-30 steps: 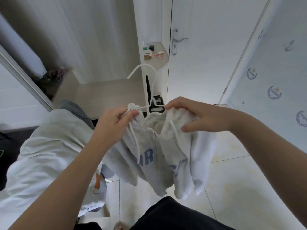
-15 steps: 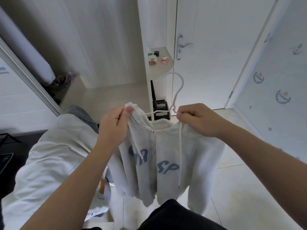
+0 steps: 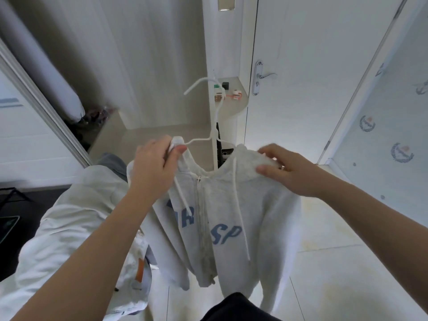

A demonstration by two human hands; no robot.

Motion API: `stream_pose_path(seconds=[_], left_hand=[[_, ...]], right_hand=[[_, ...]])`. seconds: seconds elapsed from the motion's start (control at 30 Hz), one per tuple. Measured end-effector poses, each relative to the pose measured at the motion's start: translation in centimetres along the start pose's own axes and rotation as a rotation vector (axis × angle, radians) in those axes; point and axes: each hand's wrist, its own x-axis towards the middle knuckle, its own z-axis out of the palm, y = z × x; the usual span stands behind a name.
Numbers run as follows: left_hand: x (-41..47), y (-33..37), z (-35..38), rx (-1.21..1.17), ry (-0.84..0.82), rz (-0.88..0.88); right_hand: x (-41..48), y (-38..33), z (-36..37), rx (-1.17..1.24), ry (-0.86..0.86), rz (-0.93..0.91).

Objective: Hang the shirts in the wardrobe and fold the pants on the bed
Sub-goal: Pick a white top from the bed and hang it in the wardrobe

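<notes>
A light grey zip hoodie (image 3: 231, 216) with blue letters hangs in front of me on a white hanger (image 3: 214, 117), whose hook points up and left. My left hand (image 3: 155, 167) pinches the hoodie's left shoulder and the hanger's left arm. My right hand (image 3: 287, 170) grips the hoodie's right shoulder over the hanger's other arm, which the cloth hides. The open wardrobe (image 3: 148, 66) stands behind the hoodie.
White and grey clothes (image 3: 76, 218) hang at my lower left. A small shelf (image 3: 231, 93) with little items sits beside the wardrobe's side panel. A white door (image 3: 301, 77) with a lever handle is to the right. The tiled floor (image 3: 347, 262) spreads below.
The hoodie has been spread out along the hanger, with my right hand sliding out to its right shoulder. The hanger hook has turned from the right to the left. My view tilted up.
</notes>
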Motion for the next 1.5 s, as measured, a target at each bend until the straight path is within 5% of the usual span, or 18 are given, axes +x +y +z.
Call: stream_pose_path(seconds=[0.27, 0.6, 0.77, 0.97, 1.27, 1.5], left_hand=[[5.8, -0.4, -0.1, 0.112, 0.095, -0.113], [16.2, -7.7, -3.7, 0.02, 0.034, 0.002], [23.1, -11.3, -6.9, -0.122, 0.108, 0.032], [33.1, -15.1, -11.3, -0.129, 0.303, 0.016], [46.1, -18.7, -16.4, -0.101, 0.338, 0.253], [54.1, -20.8, -19.7, -0.088, 0.212, -0.097]], right_hand=[[4.3, -2.0, -1.6, -0.025, 0.008, -0.131], [14.8, -6.2, -6.7, -0.068, 0.23, -0.309], [22.7, -11.0, -8.6, 0.009, 0.425, -0.136], [27.8, -17.1, -9.3, -0.25, 0.454, -0.068], [37.5, -26.9, -11.4, -0.017, 0.32, -0.25], [44.8, -33.8, -12.8, 0.474, 0.394, -0.216]])
